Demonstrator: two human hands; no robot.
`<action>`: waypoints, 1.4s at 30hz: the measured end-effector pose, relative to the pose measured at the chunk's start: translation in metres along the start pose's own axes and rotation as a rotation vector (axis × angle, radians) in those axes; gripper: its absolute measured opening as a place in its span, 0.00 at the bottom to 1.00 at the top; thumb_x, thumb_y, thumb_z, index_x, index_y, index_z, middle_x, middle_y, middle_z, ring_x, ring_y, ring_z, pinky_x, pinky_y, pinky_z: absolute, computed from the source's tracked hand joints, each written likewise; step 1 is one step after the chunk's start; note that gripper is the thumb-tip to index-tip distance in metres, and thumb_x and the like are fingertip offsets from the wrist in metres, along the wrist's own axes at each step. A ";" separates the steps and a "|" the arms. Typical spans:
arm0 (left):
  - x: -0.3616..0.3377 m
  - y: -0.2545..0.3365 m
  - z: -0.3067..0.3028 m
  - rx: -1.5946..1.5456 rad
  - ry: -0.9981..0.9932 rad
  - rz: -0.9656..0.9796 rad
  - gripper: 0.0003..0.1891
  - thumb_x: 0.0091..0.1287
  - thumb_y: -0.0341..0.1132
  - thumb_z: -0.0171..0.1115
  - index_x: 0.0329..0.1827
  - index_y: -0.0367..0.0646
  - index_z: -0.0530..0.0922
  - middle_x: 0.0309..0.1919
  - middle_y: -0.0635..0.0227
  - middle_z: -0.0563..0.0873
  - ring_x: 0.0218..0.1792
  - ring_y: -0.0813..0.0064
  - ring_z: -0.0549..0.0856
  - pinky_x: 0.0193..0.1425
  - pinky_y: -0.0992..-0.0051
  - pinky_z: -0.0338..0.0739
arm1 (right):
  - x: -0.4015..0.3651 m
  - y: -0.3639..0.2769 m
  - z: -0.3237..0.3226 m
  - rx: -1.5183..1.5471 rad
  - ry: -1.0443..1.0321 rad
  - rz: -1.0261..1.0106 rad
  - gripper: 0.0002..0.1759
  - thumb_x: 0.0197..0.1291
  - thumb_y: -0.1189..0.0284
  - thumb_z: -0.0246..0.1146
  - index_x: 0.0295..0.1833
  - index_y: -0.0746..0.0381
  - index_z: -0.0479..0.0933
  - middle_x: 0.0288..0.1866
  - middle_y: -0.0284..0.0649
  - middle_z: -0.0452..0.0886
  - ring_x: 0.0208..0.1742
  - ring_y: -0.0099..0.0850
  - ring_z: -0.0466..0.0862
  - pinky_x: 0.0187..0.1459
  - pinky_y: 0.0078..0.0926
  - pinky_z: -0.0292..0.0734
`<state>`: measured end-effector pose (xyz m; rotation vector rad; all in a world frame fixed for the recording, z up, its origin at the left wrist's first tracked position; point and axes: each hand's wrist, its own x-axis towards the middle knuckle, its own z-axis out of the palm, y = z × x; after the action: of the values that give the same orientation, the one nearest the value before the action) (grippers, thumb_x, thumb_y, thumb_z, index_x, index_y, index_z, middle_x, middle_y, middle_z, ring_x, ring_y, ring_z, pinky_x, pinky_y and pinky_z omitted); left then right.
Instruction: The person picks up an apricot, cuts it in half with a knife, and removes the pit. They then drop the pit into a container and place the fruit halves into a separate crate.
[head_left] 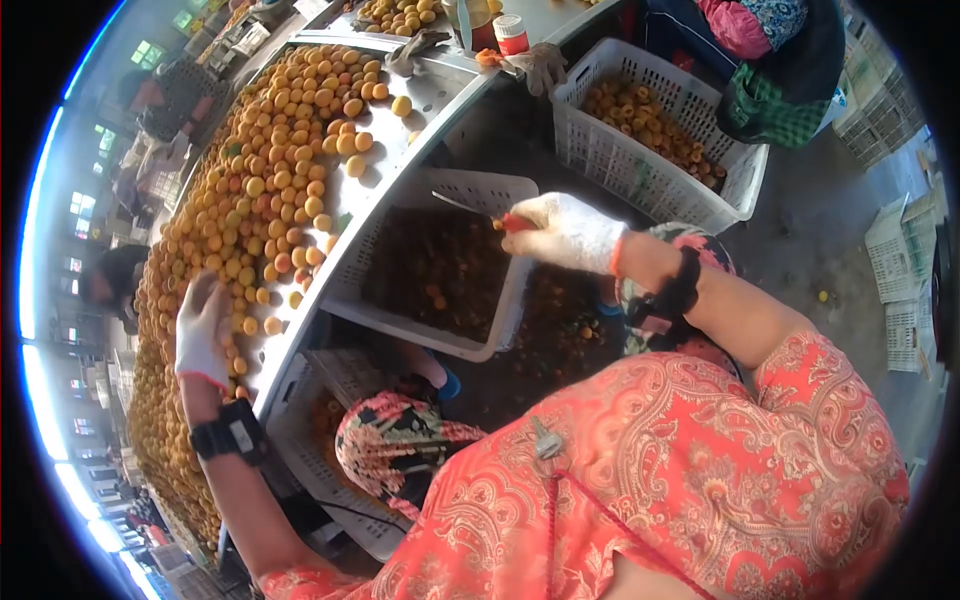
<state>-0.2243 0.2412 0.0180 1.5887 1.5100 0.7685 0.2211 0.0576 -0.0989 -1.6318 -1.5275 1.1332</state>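
My left hand [203, 335], in a white glove with a reddish cuff, reaches among the apricots [270, 175] heaped on the metal table. Its fingers are slightly bent and apart, touching fruit at the heap's near side; no apricot shows clearly within them. My right hand [570, 235], also gloved in white, is closed around the red handle of a small knife [462, 204]. The thin blade points left, over a white plastic crate [510, 300] with dark contents and a few orange bits at its bottom.
A white crate of halved apricots [655, 205] stands at the upper right, beside another person [770, 90]. On the table edge are a red-and-white jar [510, 35] and a grey glove [540, 68]. Another crate [300, 420] sits below the table by my knee. Crates are stacked far right.
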 end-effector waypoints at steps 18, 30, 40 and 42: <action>0.226 -0.004 0.251 1.227 -0.277 0.760 0.26 0.58 0.44 0.69 0.61 0.55 0.78 0.62 0.65 0.80 0.68 0.54 0.73 0.68 0.57 0.70 | 0.065 0.013 -0.025 -0.251 -0.107 -0.023 0.13 0.63 0.61 0.65 0.43 0.60 0.79 0.31 0.53 0.84 0.36 0.53 0.86 0.38 0.45 0.80; 0.256 -0.009 0.122 1.228 -0.076 0.403 0.19 0.59 0.43 0.66 0.54 0.55 0.83 0.53 0.64 0.85 0.57 0.53 0.81 0.58 0.60 0.78 | 0.097 0.007 -0.035 -0.245 -0.155 -0.036 0.12 0.62 0.63 0.65 0.40 0.61 0.79 0.33 0.51 0.84 0.38 0.50 0.86 0.39 0.44 0.80; 0.262 -0.031 0.142 1.320 -0.108 0.230 0.20 0.58 0.48 0.66 0.54 0.56 0.84 0.58 0.64 0.79 0.63 0.53 0.74 0.66 0.58 0.73 | 0.115 -0.002 -0.024 -0.196 -0.179 0.001 0.12 0.61 0.65 0.68 0.39 0.62 0.77 0.31 0.53 0.82 0.37 0.53 0.85 0.35 0.42 0.78; 0.240 -0.048 0.112 1.208 -0.128 0.181 0.19 0.59 0.47 0.65 0.53 0.54 0.84 0.57 0.62 0.80 0.60 0.52 0.77 0.65 0.59 0.74 | 0.120 -0.006 -0.019 -0.165 -0.137 0.005 0.11 0.61 0.67 0.68 0.39 0.62 0.77 0.31 0.53 0.82 0.37 0.54 0.85 0.35 0.42 0.78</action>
<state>-0.1272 0.4619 -0.1015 2.5694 1.8532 -0.2975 0.2309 0.1787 -0.1052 -1.6954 -1.7457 1.1689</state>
